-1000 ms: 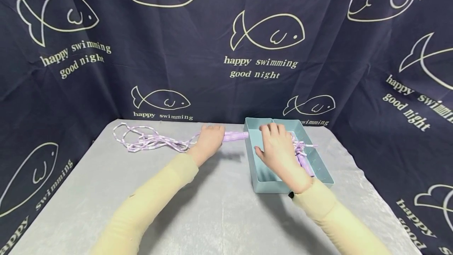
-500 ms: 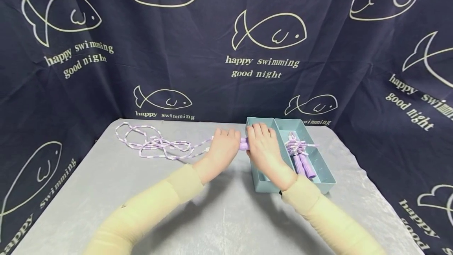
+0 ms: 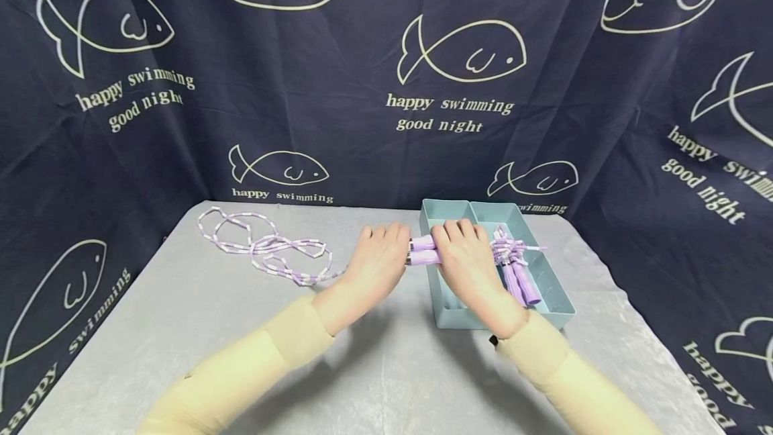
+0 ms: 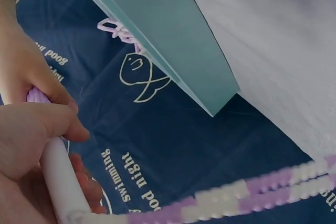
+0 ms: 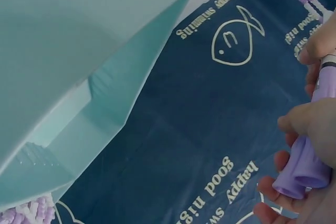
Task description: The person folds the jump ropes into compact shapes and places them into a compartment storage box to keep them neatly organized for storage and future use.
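From the far left, one dark blue curtain spans the back, fish and lettering all over it, and one grey-covered table lies in front. On the table's left, here's one beaded cord, purple and white, sprawled in loose loops and trailing right toward the person. Next along, the left hand, one of two, fingers and thumb curled firmly round the cord end of the pair of handles! Count them: two purple handles, side by side, level between the hands, up in the air. Then the right hand, closed round the other ends, thumb over the top, above the left part of one blue-green tray. Two compartments in that tray, and over in the right-hand one sits one bundled rope, its cord wound up, its two purple grips lying together, pointing toward the near side.
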The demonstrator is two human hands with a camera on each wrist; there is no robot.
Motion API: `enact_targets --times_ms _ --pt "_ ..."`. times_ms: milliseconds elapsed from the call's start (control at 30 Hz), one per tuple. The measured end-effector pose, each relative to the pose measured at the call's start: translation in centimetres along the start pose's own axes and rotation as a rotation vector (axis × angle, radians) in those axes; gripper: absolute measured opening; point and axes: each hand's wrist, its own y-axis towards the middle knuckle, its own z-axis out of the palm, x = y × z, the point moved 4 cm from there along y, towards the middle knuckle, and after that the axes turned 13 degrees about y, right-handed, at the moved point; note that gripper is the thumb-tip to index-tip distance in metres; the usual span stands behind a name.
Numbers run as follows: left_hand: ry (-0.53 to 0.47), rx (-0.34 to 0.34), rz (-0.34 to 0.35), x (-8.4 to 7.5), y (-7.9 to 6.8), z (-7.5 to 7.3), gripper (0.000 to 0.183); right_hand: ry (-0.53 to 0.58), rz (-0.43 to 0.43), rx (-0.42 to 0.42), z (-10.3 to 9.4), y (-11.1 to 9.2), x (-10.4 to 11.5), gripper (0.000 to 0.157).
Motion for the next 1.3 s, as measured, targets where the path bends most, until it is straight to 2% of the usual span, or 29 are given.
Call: enact_targets --times_ms 167,467,600,733,967,1167,1300 --pt "-0.028 -0.011 0.006 0.4 -0.8 -0.6 0.036 0.009 -0.001 -0.016 -0.6 -0.3 0.1 0.03" --pt "0.002 -0.075 -0.008 0.3 -1.3 -1.2 0.036 -0.005 -0.059 0.022 -0.7 -0.5 1.6 0.053" --pt "0.005 -0.105 -0.004 -0.1 -1.3 -1.5 0.034 -0.006 -0.078 0.027 -0.4 -0.6 2.1 0.05" --pt "0.01 -0.129 -0.012 -0.2 -1.3 -1.7 0.032 -0.028 -0.087 0.015 -0.1 -0.7 2.2 0.04" --pt "-0.009 -0.135 -0.03 -0.1 -1.4 -1.6 0.032 -0.022 -0.116 0.001 0.1 -0.8 2.3 0.026" --pt "-0.021 -0.158 -0.039 0.0 -1.2 -1.8 0.029 -0.021 -0.144 -0.043 0.1 -0.6 2.2 0.024" --pt "-0.025 -0.15 -0.043 0.1 -1.1 -1.9 0.028 -0.025 -0.166 -0.07 0.2 -0.5 2.2 0.023"
